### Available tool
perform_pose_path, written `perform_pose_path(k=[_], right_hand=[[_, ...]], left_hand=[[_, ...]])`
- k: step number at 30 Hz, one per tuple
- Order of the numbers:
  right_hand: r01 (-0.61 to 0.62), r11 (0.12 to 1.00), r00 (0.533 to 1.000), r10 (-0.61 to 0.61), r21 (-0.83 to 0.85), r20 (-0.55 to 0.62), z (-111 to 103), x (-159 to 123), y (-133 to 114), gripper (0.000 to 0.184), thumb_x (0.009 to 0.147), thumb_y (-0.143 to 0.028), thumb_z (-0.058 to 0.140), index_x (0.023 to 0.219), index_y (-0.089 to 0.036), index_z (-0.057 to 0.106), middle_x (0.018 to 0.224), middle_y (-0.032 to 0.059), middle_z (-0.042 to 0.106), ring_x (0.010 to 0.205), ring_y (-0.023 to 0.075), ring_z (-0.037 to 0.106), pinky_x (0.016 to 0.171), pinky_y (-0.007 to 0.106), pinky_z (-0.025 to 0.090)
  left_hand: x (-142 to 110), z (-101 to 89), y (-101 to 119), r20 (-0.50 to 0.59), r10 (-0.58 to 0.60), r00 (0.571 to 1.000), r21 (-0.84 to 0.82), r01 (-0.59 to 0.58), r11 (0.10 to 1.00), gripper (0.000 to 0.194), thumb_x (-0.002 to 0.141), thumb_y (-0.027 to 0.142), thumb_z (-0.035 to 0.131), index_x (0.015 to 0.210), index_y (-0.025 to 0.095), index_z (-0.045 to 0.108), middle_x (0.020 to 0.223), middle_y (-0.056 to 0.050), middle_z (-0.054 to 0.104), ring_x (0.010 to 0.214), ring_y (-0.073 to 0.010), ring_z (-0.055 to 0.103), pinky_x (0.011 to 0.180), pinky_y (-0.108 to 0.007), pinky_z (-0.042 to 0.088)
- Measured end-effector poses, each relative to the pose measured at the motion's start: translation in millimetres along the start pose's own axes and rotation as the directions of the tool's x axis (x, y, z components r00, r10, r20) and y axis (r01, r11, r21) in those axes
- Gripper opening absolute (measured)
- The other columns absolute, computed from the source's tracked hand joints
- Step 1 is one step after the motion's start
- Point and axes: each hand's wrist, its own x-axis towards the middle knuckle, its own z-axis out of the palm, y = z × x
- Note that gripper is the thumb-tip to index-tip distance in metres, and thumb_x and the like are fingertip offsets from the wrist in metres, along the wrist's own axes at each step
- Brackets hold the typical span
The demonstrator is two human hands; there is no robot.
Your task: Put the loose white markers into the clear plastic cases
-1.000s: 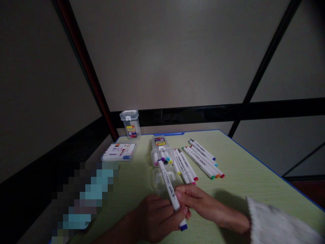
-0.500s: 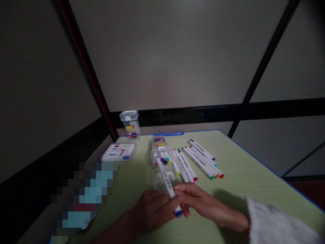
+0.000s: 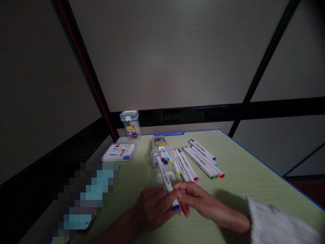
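Note:
A white marker [image 3: 165, 178] with a blue cap end slants over the front of an open clear plastic case, its blue end toward me. My left hand [image 3: 153, 208] is closed around its lower part, fingers wrapped and thumb along it. My right hand [image 3: 196, 200] meets it from the other side, with fingertips pinched at the marker near the left fingers. The exact contact of the right fingertips is partly hidden. Beyond the hands lies the clear case [image 3: 159, 144], with several markers inside showing purple, black, blue and yellow ends.
Loose white markers lie right of the case: one group [image 3: 185, 166] close to it, another group [image 3: 203, 161] farther right. A flat marker pack [image 3: 118, 152] and an upright clear box [image 3: 131, 127] stand left on the green table [image 3: 243, 176]. A pixelated patch covers the left edge.
The blue end of the marker has shifted slightly up and left, and the left fingers have moved a little on it. Everything on the table stays put.

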Motion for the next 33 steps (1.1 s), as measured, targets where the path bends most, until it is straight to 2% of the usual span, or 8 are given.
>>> perform_pose_path(k=[11, 27, 33], right_hand=[[0.01, 1.0, 1.0, -0.01, -0.005, -0.004, -0.4, -1.3, 1.2, 0.041, 0.079, -0.054, 0.053, 0.085, -0.014, 0.059, 0.061, -0.0032, 0.054, 0.046, 0.0054, 0.042, 0.046, 0.02, 0.035], [0.003, 1.0, 1.0, -0.003, 0.029, -0.01, -0.5, -0.4, 3.5, 0.041, 0.077, -0.055, 0.056, 0.085, -0.015, 0.06, 0.06, -0.0034, 0.054, 0.045, 0.0053, 0.043, 0.045, 0.02, 0.035], [-0.001, 1.0, 1.0, 0.001, 0.01, 0.0, -0.1, -0.2, 5.3, 0.04, 0.079, -0.054, 0.054, 0.083, -0.014, 0.058, 0.061, -0.0025, 0.055, 0.046, 0.005, 0.043, 0.046, 0.02, 0.036]], left_hand=[[-4.4, 2.0, -2.2, 0.023, -0.088, 0.996, 0.023, 0.088, 0.996, 0.028, 0.093, 0.029, 0.033, 0.103, 0.012, 0.052, 0.063, -0.003, 0.063, 0.052, -0.0133, 0.06, 0.048, -0.023, 0.047], [-3.5, 1.1, -2.0, 0.063, -0.118, 0.991, -0.022, 0.12, 0.993, 0.028, 0.091, 0.029, 0.035, 0.108, 0.012, 0.051, 0.067, -0.004, 0.063, 0.055, -0.0136, 0.061, 0.051, -0.023, 0.048], [-4.5, 2.1, -2.6, 0.023, -0.122, 0.992, -0.01, 0.123, 0.992, 0.026, 0.091, 0.029, 0.035, 0.104, 0.013, 0.051, 0.068, -0.005, 0.064, 0.056, -0.0142, 0.061, 0.052, -0.023, 0.049]])
